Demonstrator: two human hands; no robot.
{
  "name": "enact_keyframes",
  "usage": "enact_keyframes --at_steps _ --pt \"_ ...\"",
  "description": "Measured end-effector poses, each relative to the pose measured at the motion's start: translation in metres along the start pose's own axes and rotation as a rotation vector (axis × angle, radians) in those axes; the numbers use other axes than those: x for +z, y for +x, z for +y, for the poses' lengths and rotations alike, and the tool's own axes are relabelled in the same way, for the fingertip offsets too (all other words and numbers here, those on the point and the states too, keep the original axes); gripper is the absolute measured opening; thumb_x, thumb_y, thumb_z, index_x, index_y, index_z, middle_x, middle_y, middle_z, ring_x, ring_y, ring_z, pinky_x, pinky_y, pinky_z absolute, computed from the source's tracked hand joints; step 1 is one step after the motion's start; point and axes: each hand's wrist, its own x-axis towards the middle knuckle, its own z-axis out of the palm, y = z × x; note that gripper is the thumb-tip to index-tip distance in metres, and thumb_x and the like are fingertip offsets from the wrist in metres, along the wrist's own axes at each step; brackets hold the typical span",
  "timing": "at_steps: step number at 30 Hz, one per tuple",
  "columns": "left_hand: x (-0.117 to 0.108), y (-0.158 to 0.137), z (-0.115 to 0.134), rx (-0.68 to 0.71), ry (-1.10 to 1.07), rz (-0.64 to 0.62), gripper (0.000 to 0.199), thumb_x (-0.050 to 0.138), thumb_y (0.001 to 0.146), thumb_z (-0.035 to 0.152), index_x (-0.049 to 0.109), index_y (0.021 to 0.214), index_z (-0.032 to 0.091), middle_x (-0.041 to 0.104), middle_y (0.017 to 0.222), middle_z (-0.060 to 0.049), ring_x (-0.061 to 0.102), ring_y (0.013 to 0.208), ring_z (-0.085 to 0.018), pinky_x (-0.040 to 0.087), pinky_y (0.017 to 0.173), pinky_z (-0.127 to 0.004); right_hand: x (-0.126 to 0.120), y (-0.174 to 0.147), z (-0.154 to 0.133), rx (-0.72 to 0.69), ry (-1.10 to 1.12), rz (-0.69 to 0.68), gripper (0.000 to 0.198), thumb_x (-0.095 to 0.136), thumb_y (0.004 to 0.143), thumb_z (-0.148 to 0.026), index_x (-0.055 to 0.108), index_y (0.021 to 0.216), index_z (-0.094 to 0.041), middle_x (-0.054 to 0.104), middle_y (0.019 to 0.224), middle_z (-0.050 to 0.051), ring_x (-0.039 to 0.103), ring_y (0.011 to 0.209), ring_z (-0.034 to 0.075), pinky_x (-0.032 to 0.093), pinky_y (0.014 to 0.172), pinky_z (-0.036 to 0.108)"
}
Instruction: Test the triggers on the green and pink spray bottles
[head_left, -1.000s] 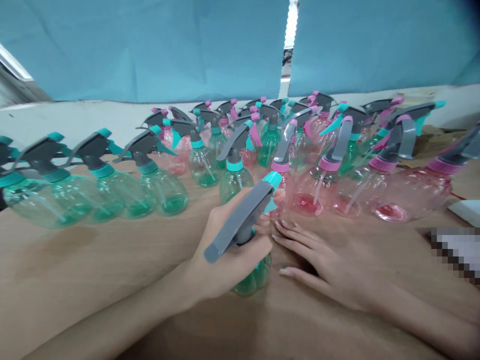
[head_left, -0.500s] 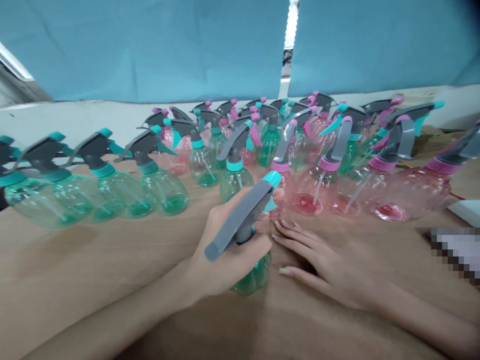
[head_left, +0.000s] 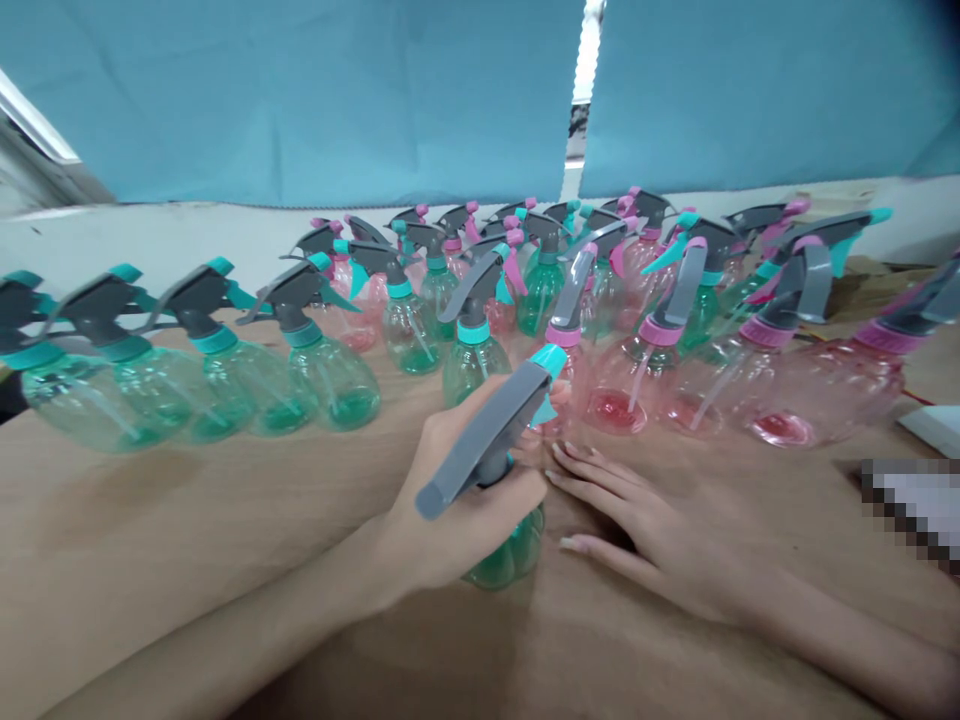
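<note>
Near side of a brown, wood-grained bench [head_left: 247, 500]: one translucent green, ribbed plastic spray bottle [head_left: 510, 555] with a grey trigger head and turquoise nozzle, apparently standing on its base. Left hand [head_left: 469, 530] has it; the grip is closed round the upper part, beneath the long grey lever [head_left: 480, 440], far fingers mostly hidden. Right hand [head_left: 645, 515] lies palm down on the bench just beside it, fingers slightly spread, holding nothing.

Beyond, to the left, a slanting row of translucent green bottles with turquoise collars [head_left: 334, 385]; to the right, translucent pink bottles with pink collars [head_left: 619, 400]. Behind these, a mixed cluster of both colours (crowded, too overlapped for a sure count).

Progress, as I judge it: heads are on wherever a neck shows, so those bottles look assembled. The held one has its head on too, but is not yet released and sits apart from the rows. Its collar is largely covered; tightness cannot be told, nor how many bottles remain.
</note>
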Motion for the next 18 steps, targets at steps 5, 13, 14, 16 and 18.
enact_keyframes --at_steps 5,13,14,16,18 --pt "-0.0013 0.0015 0.0015 0.007 -0.059 -0.025 0.009 0.047 0.068 0.021 0.04 0.072 0.026 0.047 0.062 0.006 0.048 0.055 -0.015 0.036 0.052 -0.028 0.0013 -0.0009 0.0013 -0.007 0.015 0.008 0.063 0.051 0.097 -0.049 0.032 0.153 -0.027 0.035 0.157 0.005 0.03 0.145 0.029 0.035 0.114 0.054" --pt "-0.0002 0.0028 -0.0029 0.025 -0.124 -0.058 0.015 0.047 0.069 0.018 0.035 0.073 0.026 0.034 0.064 0.006 0.035 0.054 -0.013 0.03 0.051 -0.028 -0.0014 -0.0004 -0.0006 -0.008 -0.022 -0.006 0.062 0.048 0.098 -0.051 0.034 0.152 -0.024 0.035 0.157 0.005 0.031 0.144 0.028 0.037 0.113 0.052" --pt "-0.0002 0.003 -0.0033 0.032 -0.128 -0.054 0.014 0.047 0.07 0.019 0.036 0.074 0.026 0.035 0.065 0.006 0.036 0.055 -0.013 0.03 0.052 -0.028 -0.001 -0.0006 -0.0002 -0.007 -0.015 -0.002 0.062 0.049 0.097 -0.05 0.034 0.152 -0.025 0.035 0.157 0.005 0.031 0.144 0.028 0.036 0.113 0.052" --pt "-0.0007 0.0034 -0.0039 0.043 -0.151 -0.07 0.013 0.047 0.07 0.019 0.041 0.078 0.026 0.037 0.066 0.006 0.037 0.056 -0.014 0.031 0.052 -0.028 0.0 -0.001 0.0005 -0.006 0.001 0.008 0.063 0.051 0.097 -0.049 0.032 0.153 -0.027 0.035 0.157 0.005 0.03 0.145 0.029 0.036 0.113 0.053" --pt "-0.0016 0.0034 -0.0048 0.062 -0.181 -0.097 0.018 0.048 0.07 0.015 0.045 0.084 0.026 0.035 0.065 0.007 0.037 0.055 -0.014 0.031 0.052 -0.028 0.001 -0.0011 0.0011 -0.009 0.016 0.016 0.063 0.052 0.096 -0.049 0.032 0.153 -0.029 0.036 0.157 0.004 0.029 0.145 0.029 0.035 0.114 0.054"
